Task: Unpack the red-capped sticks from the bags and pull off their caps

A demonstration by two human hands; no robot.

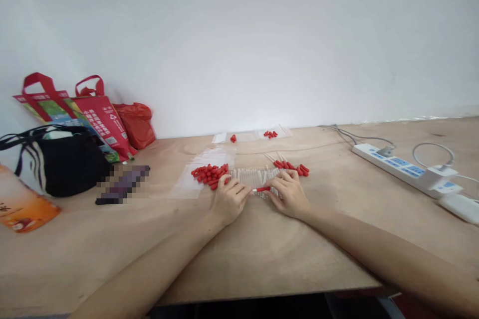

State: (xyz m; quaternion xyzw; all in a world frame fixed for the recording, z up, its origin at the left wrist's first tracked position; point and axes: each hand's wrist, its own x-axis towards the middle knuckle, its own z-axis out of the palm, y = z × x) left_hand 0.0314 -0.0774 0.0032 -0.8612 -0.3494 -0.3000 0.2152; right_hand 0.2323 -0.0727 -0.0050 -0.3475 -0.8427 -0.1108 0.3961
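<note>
My left hand (231, 198) is closed, pinching the end of a thin clear tube (255, 190) between thumb and fingers. From the other side, my right hand (291, 194) grips a red rubber cap (264, 189) that meets the tube's end; how far the cap is on the tube is too small to tell. Behind both hands lies a row of clear tubes (247, 176), side by side. A pile of red caps (209, 174) rests beyond my left hand on a clear plastic bag (187, 182). Several red-capped tubes (288, 165) lie beyond my right hand.
Near the wall, another clear bag (249, 136) holds tubes and red caps. A white power strip (396, 164) with cords stands at right. At left are a pixelated dark flat object (123, 185), a black bag (71, 164), red shopping bags (101, 119) and an orange packet (28, 204).
</note>
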